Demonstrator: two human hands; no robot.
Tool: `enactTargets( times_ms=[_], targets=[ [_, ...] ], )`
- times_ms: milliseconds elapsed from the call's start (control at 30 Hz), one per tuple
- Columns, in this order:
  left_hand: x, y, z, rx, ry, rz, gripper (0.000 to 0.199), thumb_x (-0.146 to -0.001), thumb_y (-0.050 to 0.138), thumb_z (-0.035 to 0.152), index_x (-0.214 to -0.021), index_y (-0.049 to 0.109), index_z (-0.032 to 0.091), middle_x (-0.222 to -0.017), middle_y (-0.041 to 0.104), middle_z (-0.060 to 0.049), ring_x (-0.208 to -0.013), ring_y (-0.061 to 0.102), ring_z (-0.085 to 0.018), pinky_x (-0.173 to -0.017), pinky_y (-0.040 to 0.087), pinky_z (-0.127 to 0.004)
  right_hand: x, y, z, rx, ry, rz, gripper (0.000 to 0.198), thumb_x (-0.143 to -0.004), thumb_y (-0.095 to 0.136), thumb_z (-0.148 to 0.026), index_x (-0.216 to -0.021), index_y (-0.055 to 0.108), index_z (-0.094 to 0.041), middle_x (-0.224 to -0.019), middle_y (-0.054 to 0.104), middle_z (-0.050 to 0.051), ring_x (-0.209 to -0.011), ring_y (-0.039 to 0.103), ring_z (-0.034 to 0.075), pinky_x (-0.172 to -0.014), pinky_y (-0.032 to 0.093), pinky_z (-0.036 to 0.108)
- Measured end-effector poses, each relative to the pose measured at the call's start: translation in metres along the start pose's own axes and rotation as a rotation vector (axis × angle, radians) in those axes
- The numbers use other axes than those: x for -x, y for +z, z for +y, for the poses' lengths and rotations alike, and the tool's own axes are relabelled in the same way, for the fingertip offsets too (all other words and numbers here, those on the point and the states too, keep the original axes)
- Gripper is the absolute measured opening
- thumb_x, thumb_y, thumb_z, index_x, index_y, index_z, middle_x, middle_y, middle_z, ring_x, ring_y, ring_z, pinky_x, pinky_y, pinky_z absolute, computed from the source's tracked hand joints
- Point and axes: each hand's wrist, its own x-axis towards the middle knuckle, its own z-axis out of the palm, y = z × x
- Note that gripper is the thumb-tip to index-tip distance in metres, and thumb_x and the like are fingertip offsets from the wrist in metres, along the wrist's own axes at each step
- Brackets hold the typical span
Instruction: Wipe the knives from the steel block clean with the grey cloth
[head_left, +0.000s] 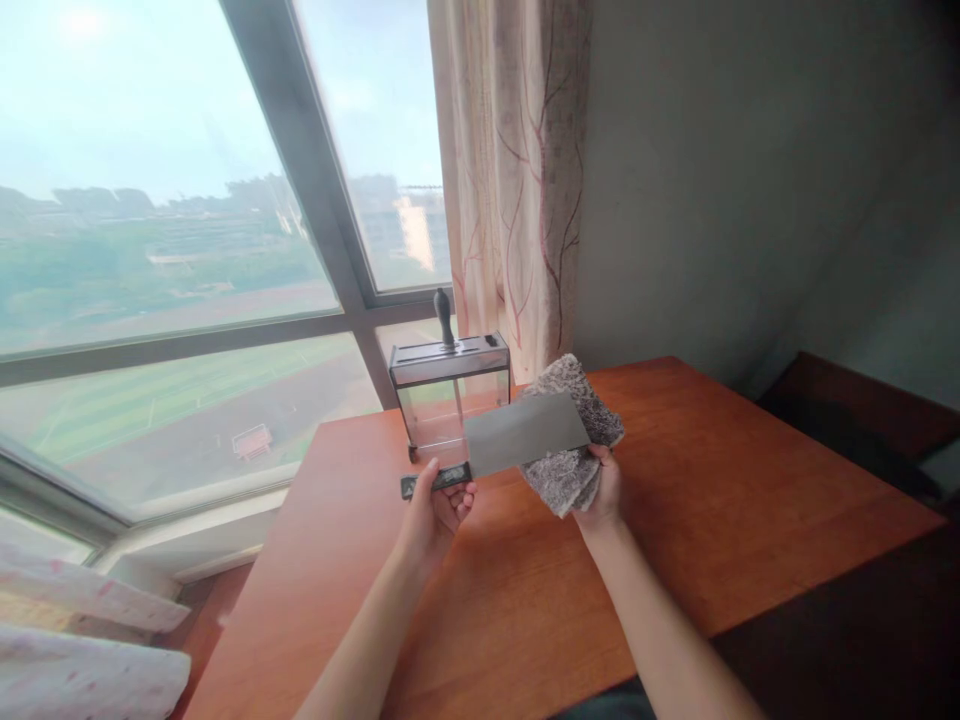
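Note:
My left hand (pixel 441 502) is closed round the black handle of a cleaver (pixel 529 430), whose broad grey blade reaches to the right. My right hand (pixel 600 490) grips a fuzzy grey-and-white cloth (pixel 561 478) folded behind and below the blade. Part of the cloth sticks up above the blade's far end. Most of my right fingers are hidden under the cloth. Just beyond the blade, a clear knife block (pixel 450 358) with a dark top stands upright on the table. One dark knife handle (pixel 444 318) rises from its top.
The reddish-brown wooden table (pixel 690 480) runs up to the window (pixel 300 330) on the left. A patterned curtain (pixel 517 180) hangs behind the knife block. Another curtain (pixel 90 650) is at lower left. A dark wooden piece (pixel 862 410) stands beyond the table at right.

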Motion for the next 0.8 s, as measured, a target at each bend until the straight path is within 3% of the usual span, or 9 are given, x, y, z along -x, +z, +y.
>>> enactTargets(
  times_ms=[167, 367, 533, 800],
  targets=[
    [-0.001, 0.003, -0.013, 0.041, -0.017, -0.017, 0.038, -0.089, 0.05, 0.041, -0.076, 0.065, 0.009, -0.066, 0.068, -0.01, -0.053, 0.059, -0.011, -0.051, 0.048, -0.018, 0.003, 0.004, 0.009, 0.022, 0.008, -0.073, 0.03, -0.069, 0.055, -0.023, -0.096, 0.068, -0.022, -0.087, 0.075, 0.001, -0.086, 0.069, 0.024, -0.082, 0.052, 0.04],
    [0.001, 0.011, -0.027, 0.007, 0.073, -0.015, 0.035, -0.084, 0.057, 0.045, -0.083, 0.064, 0.01, -0.069, 0.07, -0.01, -0.057, 0.062, -0.014, -0.055, 0.05, -0.022, 0.009, 0.005, 0.029, 0.1, 0.193, -0.217, 0.027, -0.069, 0.053, -0.024, -0.091, 0.069, -0.019, -0.085, 0.075, 0.005, -0.091, 0.068, 0.026, -0.084, 0.051, 0.042],
    [0.007, 0.017, -0.027, -0.012, 0.101, 0.009, 0.035, -0.082, 0.06, 0.047, -0.082, 0.063, 0.012, -0.065, 0.069, -0.007, -0.057, 0.064, -0.015, -0.055, 0.051, -0.023, 0.013, 0.001, 0.036, 0.146, 0.356, -0.266, 0.024, -0.07, 0.054, -0.022, -0.088, 0.069, -0.017, -0.083, 0.075, 0.006, -0.09, 0.068, 0.027, -0.083, 0.051, 0.044],
    [0.009, 0.015, -0.021, -0.051, 0.104, 0.022, 0.037, -0.08, 0.061, 0.049, -0.081, 0.063, 0.012, -0.066, 0.069, -0.007, -0.061, 0.067, -0.018, -0.055, 0.051, -0.025, 0.017, 0.002, 0.032, 0.258, 0.461, -0.332, 0.028, -0.063, 0.058, -0.02, -0.086, 0.069, -0.012, -0.083, 0.074, 0.01, -0.087, 0.069, 0.029, -0.081, 0.052, 0.044]
  ],
)
